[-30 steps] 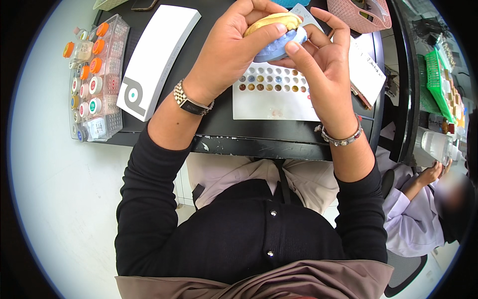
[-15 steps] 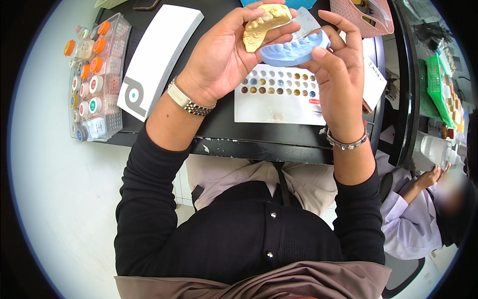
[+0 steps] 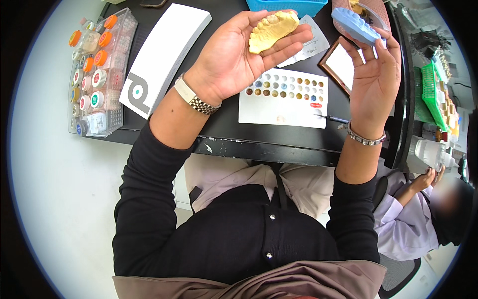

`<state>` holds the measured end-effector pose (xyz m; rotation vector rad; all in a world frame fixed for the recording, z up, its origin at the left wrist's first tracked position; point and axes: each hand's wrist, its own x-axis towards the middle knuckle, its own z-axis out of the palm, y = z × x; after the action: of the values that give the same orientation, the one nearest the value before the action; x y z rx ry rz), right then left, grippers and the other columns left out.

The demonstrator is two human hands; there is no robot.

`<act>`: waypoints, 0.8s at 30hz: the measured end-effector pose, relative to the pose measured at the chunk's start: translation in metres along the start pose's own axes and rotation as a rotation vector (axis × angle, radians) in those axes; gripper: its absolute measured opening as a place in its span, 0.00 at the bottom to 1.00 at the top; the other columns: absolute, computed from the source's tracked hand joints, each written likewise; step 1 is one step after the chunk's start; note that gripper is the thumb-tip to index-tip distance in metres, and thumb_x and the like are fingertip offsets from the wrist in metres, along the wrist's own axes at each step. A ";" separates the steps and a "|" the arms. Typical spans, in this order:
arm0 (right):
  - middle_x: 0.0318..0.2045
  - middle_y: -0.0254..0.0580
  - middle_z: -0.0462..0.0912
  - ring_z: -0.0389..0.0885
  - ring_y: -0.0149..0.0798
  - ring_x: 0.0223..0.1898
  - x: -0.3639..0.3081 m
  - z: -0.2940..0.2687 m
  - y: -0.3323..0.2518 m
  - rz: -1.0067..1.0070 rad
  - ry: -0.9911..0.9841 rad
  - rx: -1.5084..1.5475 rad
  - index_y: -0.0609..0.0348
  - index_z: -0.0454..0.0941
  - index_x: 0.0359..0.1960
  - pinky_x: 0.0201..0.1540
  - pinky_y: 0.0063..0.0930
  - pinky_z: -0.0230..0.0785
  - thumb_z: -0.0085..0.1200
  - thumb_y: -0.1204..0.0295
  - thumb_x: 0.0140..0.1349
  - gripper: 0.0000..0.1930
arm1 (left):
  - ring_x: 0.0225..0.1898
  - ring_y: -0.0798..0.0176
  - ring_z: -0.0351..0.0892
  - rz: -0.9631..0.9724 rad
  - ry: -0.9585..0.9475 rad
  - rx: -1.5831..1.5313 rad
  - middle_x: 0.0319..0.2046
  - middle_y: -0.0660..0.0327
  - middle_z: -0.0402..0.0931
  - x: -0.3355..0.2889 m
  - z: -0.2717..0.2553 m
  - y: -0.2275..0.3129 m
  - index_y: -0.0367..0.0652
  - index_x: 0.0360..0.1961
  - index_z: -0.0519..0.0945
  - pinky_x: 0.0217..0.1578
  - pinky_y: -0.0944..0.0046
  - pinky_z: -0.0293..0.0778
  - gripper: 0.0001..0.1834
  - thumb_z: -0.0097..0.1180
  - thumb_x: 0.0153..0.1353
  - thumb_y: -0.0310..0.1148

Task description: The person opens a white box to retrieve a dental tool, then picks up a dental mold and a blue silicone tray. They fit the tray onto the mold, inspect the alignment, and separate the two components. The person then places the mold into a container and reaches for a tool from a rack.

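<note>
A yellow dental cast (image 3: pixel 273 34) with a curved row of teeth rests across the fingers of my left hand (image 3: pixel 226 62), palm turned up and thumb behind the cast. My right hand (image 3: pixel 377 82) grips a blue dental cast (image 3: pixel 354 25) at its near right end by the fingertips, holding it in front of the pink basket (image 3: pixel 382 11). Between and below the hands lies a white paint palette (image 3: pixel 259 117) with rows of wells, many holding coloured paint. A thin brush (image 3: pixel 334 119) lies with its tip over the palette's right edge, close to my right wrist.
A long white box (image 3: pixel 167 55) and a clear organizer (image 3: pixel 115 117) of capped bottles stand at the left. Behind are a blue basket (image 3: pixel 289 6), a handwritten paper slip (image 3: pixel 314 46) and a brown-framed white panel (image 3: pixel 343 65). Another person (image 3: pixel 411 219) sits at the right, holding a clear bottle (image 3: pixel 429 152).
My right hand has moved right and away with the blue cast, from beside the yellow one to the pink basket. The yellow cast has turned in my left hand. The brush now shows.
</note>
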<state>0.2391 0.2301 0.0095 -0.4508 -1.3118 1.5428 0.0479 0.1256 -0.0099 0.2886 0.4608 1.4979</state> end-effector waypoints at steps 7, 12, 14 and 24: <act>0.41 0.41 0.78 0.80 0.32 0.41 0.029 0.023 -0.016 -0.077 -0.047 -0.484 0.64 0.70 0.47 0.35 0.20 0.71 0.55 0.73 0.62 0.14 | 0.56 0.53 0.73 -0.030 -0.015 -0.063 0.55 0.44 0.70 -0.005 0.002 0.003 0.31 0.55 0.68 0.55 0.61 0.74 0.21 0.43 0.67 0.36; 0.44 0.44 0.76 0.77 0.45 0.45 0.108 0.022 0.034 -0.473 -0.395 -1.321 0.50 0.63 0.54 0.47 0.41 0.67 0.53 0.70 0.62 0.20 | 0.53 0.54 0.75 -0.019 0.004 -0.062 0.53 0.45 0.72 -0.004 0.004 0.002 0.32 0.55 0.69 0.53 0.61 0.75 0.21 0.44 0.67 0.36; 0.43 0.44 0.77 0.77 0.48 0.44 0.130 0.029 0.046 -0.513 -0.462 -1.545 0.48 0.63 0.53 0.48 0.44 0.67 0.54 0.69 0.60 0.20 | 0.53 0.54 0.76 -0.007 0.028 -0.047 0.53 0.45 0.72 -0.004 0.003 0.001 0.32 0.54 0.70 0.53 0.61 0.76 0.21 0.44 0.67 0.36; 0.36 0.39 0.83 0.79 0.46 0.43 0.157 0.042 0.078 -0.347 -0.590 -1.932 0.48 0.76 0.39 0.42 0.44 0.62 0.56 0.68 0.50 0.12 | 0.55 0.50 0.73 -0.001 0.041 -0.092 0.54 0.41 0.70 -0.001 0.004 0.001 0.30 0.57 0.67 0.57 0.59 0.71 0.23 0.33 0.69 0.36</act>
<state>0.1066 0.3514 0.0037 -0.8133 -2.8572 -0.4015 0.0487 0.1248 -0.0056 0.1860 0.4231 1.5215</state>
